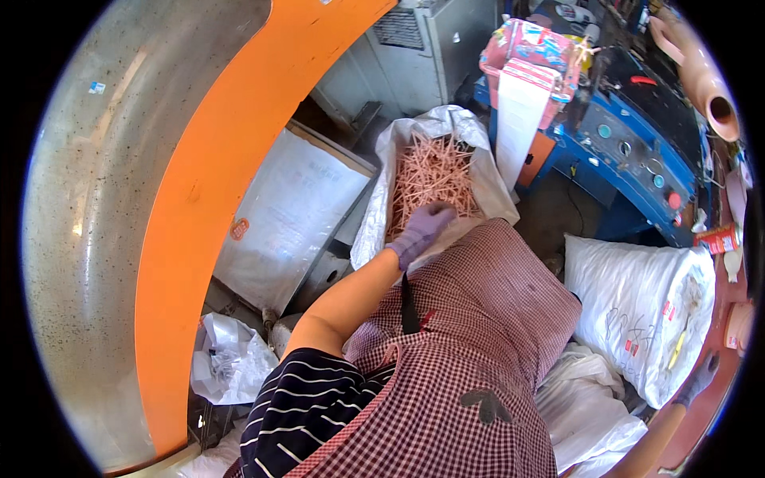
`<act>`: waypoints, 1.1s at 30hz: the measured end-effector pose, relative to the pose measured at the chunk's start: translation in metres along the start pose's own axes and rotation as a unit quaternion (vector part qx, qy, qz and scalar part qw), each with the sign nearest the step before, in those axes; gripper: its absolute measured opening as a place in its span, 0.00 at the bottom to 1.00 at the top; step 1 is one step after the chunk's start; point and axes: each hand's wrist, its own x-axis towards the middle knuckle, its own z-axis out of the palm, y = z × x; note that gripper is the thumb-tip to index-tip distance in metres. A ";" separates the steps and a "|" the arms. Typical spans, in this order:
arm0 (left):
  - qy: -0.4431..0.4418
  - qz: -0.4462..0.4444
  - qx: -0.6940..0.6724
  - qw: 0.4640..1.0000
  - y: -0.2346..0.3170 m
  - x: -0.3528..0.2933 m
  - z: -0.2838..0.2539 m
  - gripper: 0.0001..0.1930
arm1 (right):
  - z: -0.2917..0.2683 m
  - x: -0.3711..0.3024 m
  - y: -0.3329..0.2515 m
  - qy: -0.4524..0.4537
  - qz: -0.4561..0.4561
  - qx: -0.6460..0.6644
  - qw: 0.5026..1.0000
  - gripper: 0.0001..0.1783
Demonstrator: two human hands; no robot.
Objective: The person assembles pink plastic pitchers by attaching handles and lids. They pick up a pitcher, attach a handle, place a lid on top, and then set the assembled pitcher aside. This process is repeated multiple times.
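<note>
My left hand (pixel 426 229), in a purple knit glove, is over the near edge of an open white woven sack (pixel 368 219). Its fingers are curled and closed; what they hold, if anything, is hidden. Thin pink plastic sticks (pixel 434 175) fill the sack in a loose tangle, right beside the hand. Far to the right, my right hand (pixel 700 378), gloved too, lies at the reddish table (pixel 721 390) with its fingers stretched out. Nothing shows in it. Next to it stands a stuffed white sack (pixel 629 311) with dark handwriting and a yellow mark.
An orange-edged machine cover (pixel 187 199) curves along the left. A blue control panel (pixel 637 147) with buttons is at the upper right, beside a pink basket (pixel 526 44). A plastic-covered board (pixel 283 215) leans left of the sack. Crumpled white bags (pixel 586 406) lie at the lower right.
</note>
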 end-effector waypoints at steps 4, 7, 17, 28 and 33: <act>0.191 0.005 0.065 0.979 -0.048 0.019 -0.092 0.21 | 0.014 -0.071 -0.102 -0.011 -0.105 0.014 0.994 0.25; 0.325 -0.043 0.129 0.936 -0.161 0.045 -0.197 0.29 | 0.031 -0.107 -0.125 -0.063 -0.204 0.038 0.976 0.21; 0.290 -0.314 0.453 0.782 -0.232 -0.079 -0.368 0.34 | 0.083 -0.299 -0.275 -0.368 -0.216 0.106 0.898 0.17; 0.237 -0.402 0.544 0.697 -0.250 -0.141 -0.348 0.36 | 0.127 -0.337 -0.317 -0.515 -0.224 0.103 0.821 0.16; 0.365 -0.350 0.468 0.725 -0.298 -0.176 -0.358 0.34 | 0.143 -0.334 -0.318 -0.536 -0.180 0.076 0.821 0.12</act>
